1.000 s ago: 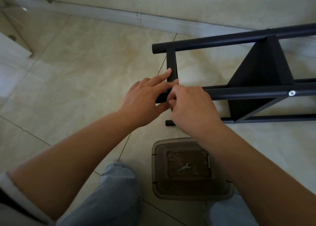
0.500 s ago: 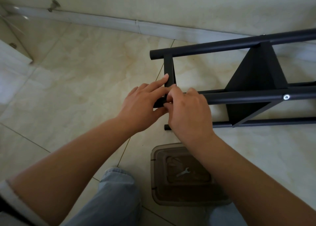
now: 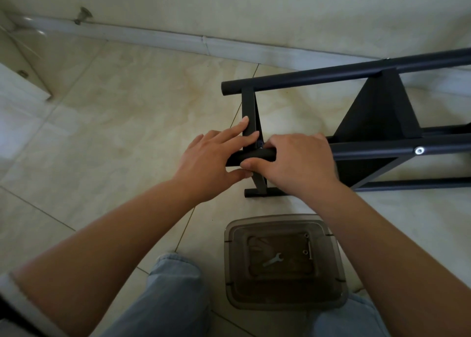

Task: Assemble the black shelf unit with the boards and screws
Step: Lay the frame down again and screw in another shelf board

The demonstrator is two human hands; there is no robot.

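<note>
Two hands meet at the near end of the black shelf unit [image 3: 356, 122], which lies on its side on the tiled floor [image 3: 114, 132] with its long tubes running off to the right. Right hand [image 3: 298, 163]: its grip is wrapped around the end of the middle tube [image 3: 257, 155], thumb beneath. Left hand [image 3: 209, 163]: fingers lie flat against the short upright crossbar [image 3: 249, 112] and thumb sits under the tube end, so it braces rather than clasps. A black board [image 3: 377, 117] is fixed between the tubes further right, and a silver screw [image 3: 419, 150] shows on the middle tube. Just below the hands, between the person's jeans-clad knees [image 3: 175, 285], sits a smoky plastic box [image 3: 283, 262] holding a small spanner [image 3: 273, 259]; the right forearm crosses over its far corner. A baseboard [image 3: 178, 39] runs along the wall behind. Compared with half a second ago, the right hand has shifted from pinching at the joint to gripping the tube.
</note>
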